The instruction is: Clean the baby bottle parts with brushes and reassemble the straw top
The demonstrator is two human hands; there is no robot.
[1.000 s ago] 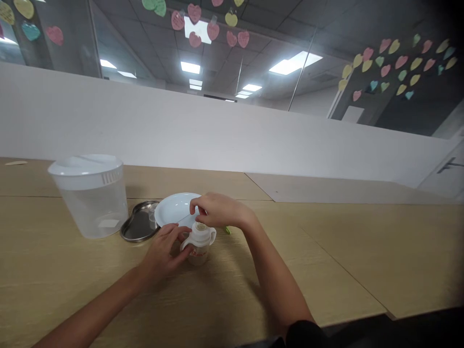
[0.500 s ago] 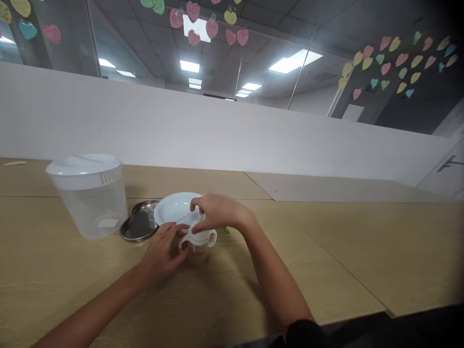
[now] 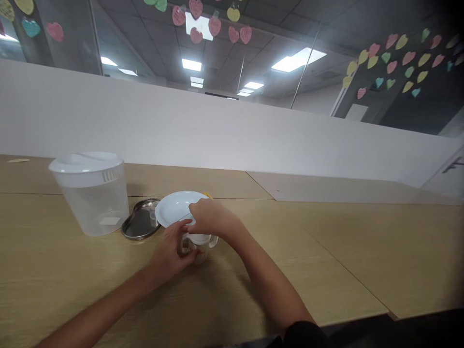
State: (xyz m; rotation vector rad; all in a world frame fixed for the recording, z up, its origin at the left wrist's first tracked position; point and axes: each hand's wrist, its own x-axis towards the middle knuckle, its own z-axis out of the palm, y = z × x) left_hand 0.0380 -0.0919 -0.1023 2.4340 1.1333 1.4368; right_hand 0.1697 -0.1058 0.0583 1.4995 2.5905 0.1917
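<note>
A clear sippy cup point(image 3: 201, 253) with a white lid point(image 3: 200, 239) and two side handles stands on the table before me. My left hand point(image 3: 173, 249) is closed around its left side, thumb low on the cup body and fingers up by the lid. Over the top of the lid, my right hand point(image 3: 212, 218) is bent down with its fingers curled in. The right fingertips and whatever they grip are hidden behind the hand. Just behind the cup lies a white plate point(image 3: 172, 209), partly covered by my right hand.
To the left, a steel kidney dish point(image 3: 139, 223) holds a small clear item point(image 3: 153, 211). Beyond it stands a lidded translucent bucket point(image 3: 92, 198). Something yellow point(image 3: 208, 195) shows at the plate's far edge. A white wall point(image 3: 217, 130) rises behind the table.
My right hand has turned and shifted slightly left, its fingers now hidden over the lid. My left hand has closed further around the cup.
</note>
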